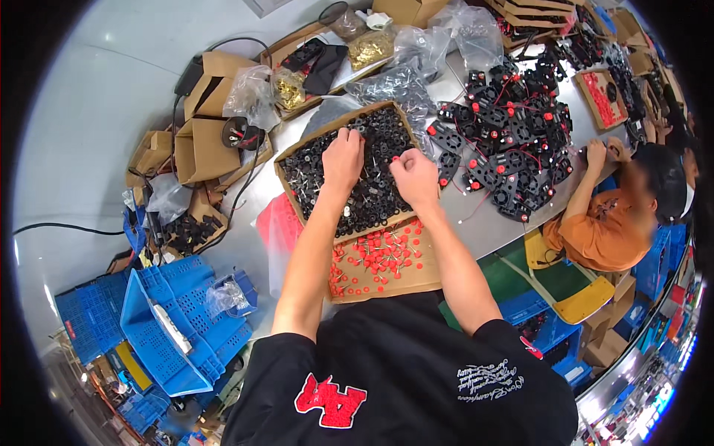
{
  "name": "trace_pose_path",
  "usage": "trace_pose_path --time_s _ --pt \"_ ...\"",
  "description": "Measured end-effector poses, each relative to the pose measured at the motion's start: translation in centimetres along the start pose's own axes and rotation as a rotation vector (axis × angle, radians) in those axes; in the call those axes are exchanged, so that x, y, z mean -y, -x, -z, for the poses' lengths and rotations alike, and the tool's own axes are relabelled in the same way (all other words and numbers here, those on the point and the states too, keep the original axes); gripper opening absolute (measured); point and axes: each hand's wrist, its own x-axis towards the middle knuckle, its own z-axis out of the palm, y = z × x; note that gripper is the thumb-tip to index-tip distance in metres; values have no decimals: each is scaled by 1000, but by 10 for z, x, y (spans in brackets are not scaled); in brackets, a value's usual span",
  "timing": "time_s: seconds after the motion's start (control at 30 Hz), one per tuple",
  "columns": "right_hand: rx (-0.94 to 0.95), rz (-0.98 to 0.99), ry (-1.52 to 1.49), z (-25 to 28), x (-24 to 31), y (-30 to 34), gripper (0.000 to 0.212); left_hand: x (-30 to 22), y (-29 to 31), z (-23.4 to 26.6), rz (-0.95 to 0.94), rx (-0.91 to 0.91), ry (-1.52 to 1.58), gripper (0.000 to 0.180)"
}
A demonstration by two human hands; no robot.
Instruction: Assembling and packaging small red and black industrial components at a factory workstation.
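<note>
A shallow cardboard box (280, 168) full of small black round parts (368, 195), with some silver pins among them, lies in front of me. My left hand (342, 162) is over its middle, fingers pinched together on something I cannot make out. Over the right side of the box, my right hand (416, 181) is closed with a small red cap (396, 159) at its fingertips. Nearer my body, a second cardboard tray (405, 285) holds loose red caps (378, 256), several with silver pins.
Black fan-like assemblies (506, 149) with red caps and wires are heaped to the right. Boxes with bags of gold-coloured parts (370, 49) stand behind. Blue crates (186, 316) are at left. A co-worker in an orange shirt (610, 230) sits at right near a yellow chair (584, 299).
</note>
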Motion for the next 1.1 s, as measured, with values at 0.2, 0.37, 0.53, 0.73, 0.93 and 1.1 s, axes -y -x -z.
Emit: trace_pose_path --time_s 0.2,0.37,0.53,0.73,0.93,1.1 --pt "416 -573 -1295 30 -22 11 28 -20 5 19 165 -106 276 16" --pt "502 -478 -817 47 -35 66 30 -49 74 49 284 -116 620 21" --pt "482 -173 -260 51 -40 132 25 -69 192 67 336 194 514 16" --pt "134 408 328 65 -62 157 26 -48 260 58 519 190 442 19" --pt "183 -14 468 84 -96 185 29 -38 318 63 636 68 -53 21" --pt "342 -85 444 85 -115 215 28 -24 339 52 886 16 -45 24"
